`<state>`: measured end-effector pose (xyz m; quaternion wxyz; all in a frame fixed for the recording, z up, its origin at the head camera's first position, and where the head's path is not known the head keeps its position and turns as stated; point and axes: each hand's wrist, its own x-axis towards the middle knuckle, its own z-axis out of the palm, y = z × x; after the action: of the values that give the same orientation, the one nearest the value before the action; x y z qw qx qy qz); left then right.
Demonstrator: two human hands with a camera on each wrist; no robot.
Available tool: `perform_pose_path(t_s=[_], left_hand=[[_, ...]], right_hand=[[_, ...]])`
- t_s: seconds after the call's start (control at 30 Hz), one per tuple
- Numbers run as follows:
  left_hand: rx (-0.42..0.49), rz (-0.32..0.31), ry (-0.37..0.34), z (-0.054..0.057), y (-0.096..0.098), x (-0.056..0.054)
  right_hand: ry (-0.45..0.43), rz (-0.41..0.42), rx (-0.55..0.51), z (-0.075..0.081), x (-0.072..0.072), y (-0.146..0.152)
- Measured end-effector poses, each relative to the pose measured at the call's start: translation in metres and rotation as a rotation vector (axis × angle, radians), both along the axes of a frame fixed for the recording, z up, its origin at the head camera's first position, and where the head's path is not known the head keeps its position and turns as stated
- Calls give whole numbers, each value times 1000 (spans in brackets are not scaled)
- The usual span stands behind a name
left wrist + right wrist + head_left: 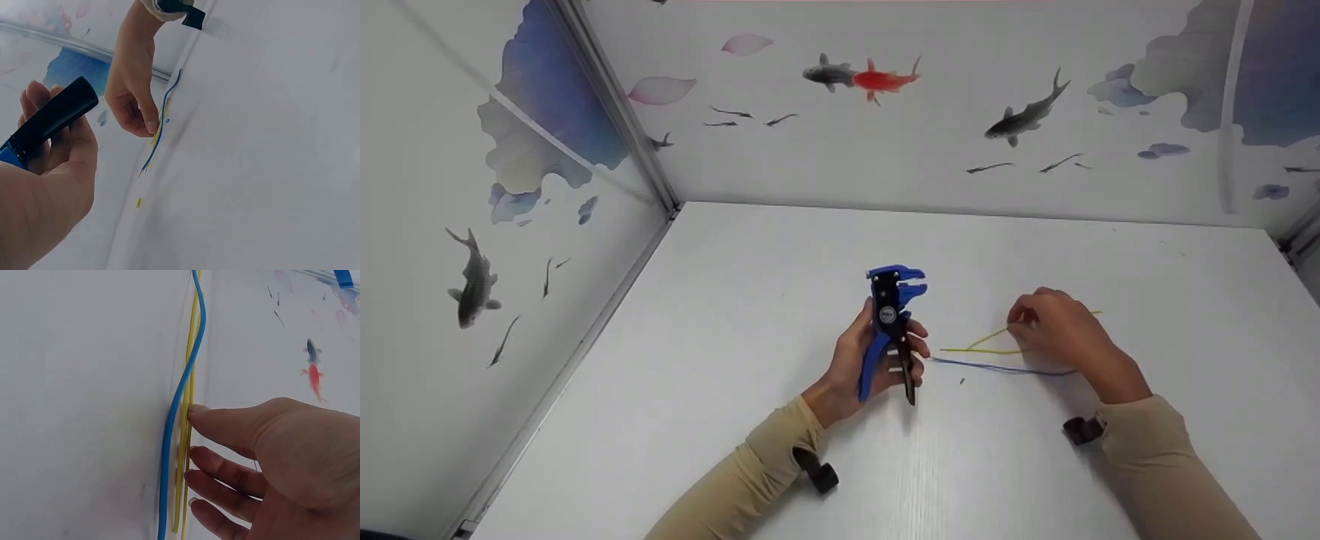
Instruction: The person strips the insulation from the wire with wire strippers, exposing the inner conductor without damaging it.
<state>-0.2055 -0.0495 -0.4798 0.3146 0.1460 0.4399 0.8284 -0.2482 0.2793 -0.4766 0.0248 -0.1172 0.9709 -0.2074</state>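
Observation:
My left hand [851, 367] grips a wire stripper [888, 315] with a blue-and-black body, one blue handle and one black handle. Its blue jaws point up and to the right in the head view. Close up in the left wrist view, the black handle [62, 112] lies across the fingers. To the right, my right hand [1061, 330] pinches a thin yellow wire [988, 337] between thumb and fingertips. Another yellow wire [183, 439] runs beside it, just above the table. Nearer to me lies blue wire [997, 367], passing under the right wrist in the head view.
The white table [750, 300] meets a left panel [420, 315] and a back panel [885, 157], both printed with fish. A small dark scrap [961, 381] lies near the wires. In the left wrist view, a short yellow piece [139, 202] lies past the wire ends.

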Motion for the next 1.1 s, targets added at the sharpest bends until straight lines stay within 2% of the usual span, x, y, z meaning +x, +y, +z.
perform_pose_path(t_s=[0.27, 0.6, 0.83, 0.97, 1.1], left_hand=[[-5, 2, -9, -1, 1, -1], [-10, -2, 8, -2, 2, 0], [-8, 4, 24, -2, 3, 0], [-13, 7, 28, -2, 4, 0], [-11, 1, 27, -1, 5, 1]], right_hand=[[102, 40, 86, 1, -1, 7], [80, 64, 94, 0, -2, 12], [124, 50, 0, 11, 1, 13], [96, 55, -93, 21, 4, 10], [121, 85, -192, 29, 7, 3]])
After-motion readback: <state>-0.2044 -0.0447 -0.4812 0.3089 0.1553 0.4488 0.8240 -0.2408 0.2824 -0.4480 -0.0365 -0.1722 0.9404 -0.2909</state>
